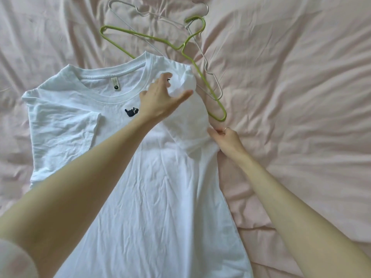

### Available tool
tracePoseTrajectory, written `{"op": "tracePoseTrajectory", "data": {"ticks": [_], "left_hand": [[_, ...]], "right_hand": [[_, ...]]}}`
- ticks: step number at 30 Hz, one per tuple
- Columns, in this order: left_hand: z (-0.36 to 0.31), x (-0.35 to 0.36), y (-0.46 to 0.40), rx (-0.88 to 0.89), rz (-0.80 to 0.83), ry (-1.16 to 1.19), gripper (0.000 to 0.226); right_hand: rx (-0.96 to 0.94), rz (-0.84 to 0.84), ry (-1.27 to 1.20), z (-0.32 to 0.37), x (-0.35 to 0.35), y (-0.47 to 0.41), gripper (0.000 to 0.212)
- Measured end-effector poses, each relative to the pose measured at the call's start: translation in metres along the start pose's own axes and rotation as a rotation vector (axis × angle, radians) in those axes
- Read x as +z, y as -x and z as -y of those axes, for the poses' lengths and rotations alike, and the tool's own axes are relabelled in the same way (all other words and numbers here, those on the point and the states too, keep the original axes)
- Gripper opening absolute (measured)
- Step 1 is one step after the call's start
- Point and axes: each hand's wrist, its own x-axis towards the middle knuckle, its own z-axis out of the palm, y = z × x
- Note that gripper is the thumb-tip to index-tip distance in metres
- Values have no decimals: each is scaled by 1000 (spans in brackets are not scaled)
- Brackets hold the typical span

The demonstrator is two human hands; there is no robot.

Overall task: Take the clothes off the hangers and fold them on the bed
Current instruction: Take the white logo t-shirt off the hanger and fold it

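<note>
Here, white cotton T-shirt with small black cat motif (pixel 140 177) off hanger, flat mid-bed on pink bed sheet (pixel 291 97). Green wire hanger (pixel 192 63) and silver wire hanger (pixel 200 47) bare toward far edge. One sleeve folded in. Left hand (pixel 160 101) fingers spread on second sleeve; right hand (pixel 226 139) pinching shirt's side seam. Body folds remain.

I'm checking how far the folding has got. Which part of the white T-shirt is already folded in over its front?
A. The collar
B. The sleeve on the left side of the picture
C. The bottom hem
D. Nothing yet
B: the sleeve on the picture's left lies flat over the front of the T-shirt, while the collar is unfolded and the lower body lies spread out.
</note>
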Motion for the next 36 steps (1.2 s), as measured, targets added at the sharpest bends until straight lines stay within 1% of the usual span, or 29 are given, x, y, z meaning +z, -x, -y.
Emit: {"op": "tracePoseTrajectory", "data": {"ticks": [1,2,3,5,6,8,11,13,14,15,17,18,19,20,21,23,24,26,28,29,30,32,33,34,35,36], "left_hand": [[-9,4,-8,5,66,-27,69],[-15,7,-16,-13,99,-48,65],[-20,11,-24,-38,97,-48,54],[-21,17,-42,-103,10,56,21],[-16,17,-48,-149,-46,148,15],[-7,17,-57,-247,-103,315,28],[5,14,-56,-349,-43,459,22],[6,13,-51,-351,2,519,25],[6,13,-48,-320,10,524,29],[7,13,-43,-271,16,492,33],[15,13,-33,-173,54,340,45],[20,12,-29,-157,77,254,53],[27,11,-25,-177,106,204,60],[30,10,-22,-215,138,192,62],[34,8,-20,-260,177,197,58],[37,3,-18,-312,247,236,38],[36,0,-17,-332,256,293,26],[37,-5,-14,-367,202,440,15],[43,-8,-13,-387,99,533,13],[49,-9,-11,-402,86,537,15],[53,-11,-9,-419,118,532,21],[60,-15,-4,-473,257,541,34],[62,-16,-2,-495,325,537,38],[64,-16,0,-501,374,522,38],[65,-17,1,-498,394,501,34],[65,-16,2,-492,382,489,28]], "right_hand": [[12,22,-49,-1,2,-1,34],[23,36,-90,0,4,0,28],[28,41,-122,0,6,0,20],[37,34,-149,-1,4,-3,11],[35,33,-146,-4,4,-3,9],[17,30,-114,-10,0,-4,17],[19,42,-32,-22,-4,-4,23],[91,63,-135,-26,-6,-4,25],[130,72,-196,-26,-7,-4,27],[158,75,-238,-26,-7,-4,31],[176,85,-272,-26,-7,-5,48],[171,104,-281,-25,-7,-6,49],[162,124,-283,-26,-8,-7,41],[155,144,-281,-26,-9,-8,31],[155,157,-284,-27,-10,-10,25],[149,168,-301,-26,-10,-10,17],[145,164,-302,-26,-11,-11,16],[147,159,-289,-25,-9,-10,17],[147,143,-277,-24,-8,-9,21],[145,128,-268,-23,-8,-9,25],[151,106,-260,-20,-8,-9,31],[163,61,-244,-16,-7,-9,39],[138,33,-201,-16,-5,-10,38],[69,-22,-109,-16,-1,-9,38],[-50,-105,37,-17,3,-6,42],[-222,-202,218,-18,8,-3,51]]}}
